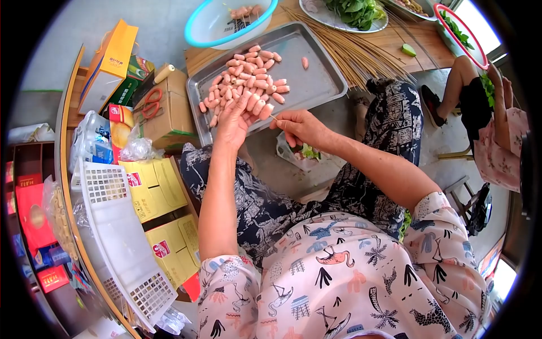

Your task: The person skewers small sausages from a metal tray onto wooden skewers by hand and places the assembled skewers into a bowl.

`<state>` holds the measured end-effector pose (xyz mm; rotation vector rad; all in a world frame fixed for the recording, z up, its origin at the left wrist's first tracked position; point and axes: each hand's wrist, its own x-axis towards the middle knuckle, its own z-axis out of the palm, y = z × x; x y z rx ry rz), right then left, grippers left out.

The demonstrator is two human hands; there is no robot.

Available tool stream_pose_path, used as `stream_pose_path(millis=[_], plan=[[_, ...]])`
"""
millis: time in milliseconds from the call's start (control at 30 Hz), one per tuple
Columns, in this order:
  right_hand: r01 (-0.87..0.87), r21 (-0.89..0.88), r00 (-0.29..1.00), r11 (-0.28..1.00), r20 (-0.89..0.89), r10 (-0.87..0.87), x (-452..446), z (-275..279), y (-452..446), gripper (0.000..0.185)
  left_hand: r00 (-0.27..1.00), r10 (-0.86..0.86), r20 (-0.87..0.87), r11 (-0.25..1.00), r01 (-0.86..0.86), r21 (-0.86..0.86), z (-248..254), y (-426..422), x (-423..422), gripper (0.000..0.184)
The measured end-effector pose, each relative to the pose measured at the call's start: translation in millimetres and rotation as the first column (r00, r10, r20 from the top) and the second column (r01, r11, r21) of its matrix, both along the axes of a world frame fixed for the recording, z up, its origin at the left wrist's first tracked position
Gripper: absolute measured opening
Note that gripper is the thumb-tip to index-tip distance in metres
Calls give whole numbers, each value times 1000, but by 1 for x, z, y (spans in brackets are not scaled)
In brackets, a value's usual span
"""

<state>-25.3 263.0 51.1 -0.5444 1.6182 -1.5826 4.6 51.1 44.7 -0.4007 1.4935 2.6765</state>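
Note:
My left hand (231, 123) is closed around a short row of small pink sausages (258, 107), held side by side above the near edge of a metal tray (324, 85). From the right, my right hand (305, 129) pinches a thin skewer (274, 117) whose end sticks out beside the last sausage. How far the skewer runs through them is hidden. Behind my left hand, a pile of loose sausages (243, 73) fills the tray's left half. One single sausage (305, 62) lies apart on the right.
Bamboo skewers (355, 53) lie right of the tray. A blue-rimmed bowl (206, 40) and a plate of greens (361, 14) stand behind. At left are scissors (151, 103) on a cardboard box (172, 107) and a white basket (118, 226). Another person (499, 135) sits at right.

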Motion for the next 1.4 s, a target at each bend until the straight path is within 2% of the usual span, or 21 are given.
stream_pose_path(millis=[367, 467, 533, 667, 833, 1067, 1167, 1233, 1267, 1333, 1400], plan=[[1, 47, 1000, 999, 2, -1, 1, 5, 0, 25, 995, 101, 8, 995, -101, 7, 6, 3, -1, 30], [7, 46, 1000, 999, 3, -7, 1, 3, 0, 25, 997, 77, 12, 996, -77, 38, 12, 6, -1, 33], [24, 37, 1000, 999, 1, -24, 1, 2, -1, 25, 998, -60, 18, 996, 61, -59, 18, 9, 0, 35], [23, 35, 1000, 999, 5, -23, 1, 1, -1, 25, 997, -75, 20, 995, 76, -69, 16, 9, 1, 39], [3, 60, 1000, 998, 14, -4, 0, 4, -1, 26, 999, -4, 33, 998, 6, -62, 20, 13, 0, 29], [22, 38, 1000, 999, -5, -22, 1, 2, -4, 25, 1000, 12, 25, 999, -11, -40, 11, 7, -3, 21], [9, 48, 1000, 999, -4, -9, 0, 5, -2, 25, 1000, -14, -8, 1000, 14, -27, 18, 9, -1, 27], [-3, 61, 1000, 998, 2, 3, 1, 5, -1, 26, 996, -85, 18, 996, 85, 0, 24, 11, 1, 40], [4, 58, 1000, 998, 8, -5, 1, 5, -1, 25, 996, -84, 19, 996, 84, 1, 23, 12, 1, 40], [11, 56, 1000, 998, 16, -12, 1, 4, 0, 25, 987, -160, 22, 985, 161, -55, 20, 13, 3, 53], [10, 47, 1000, 999, 22, -11, 0, 2, 0, 25, 987, -157, 23, 984, 159, -83, 17, 11, 2, 54]])
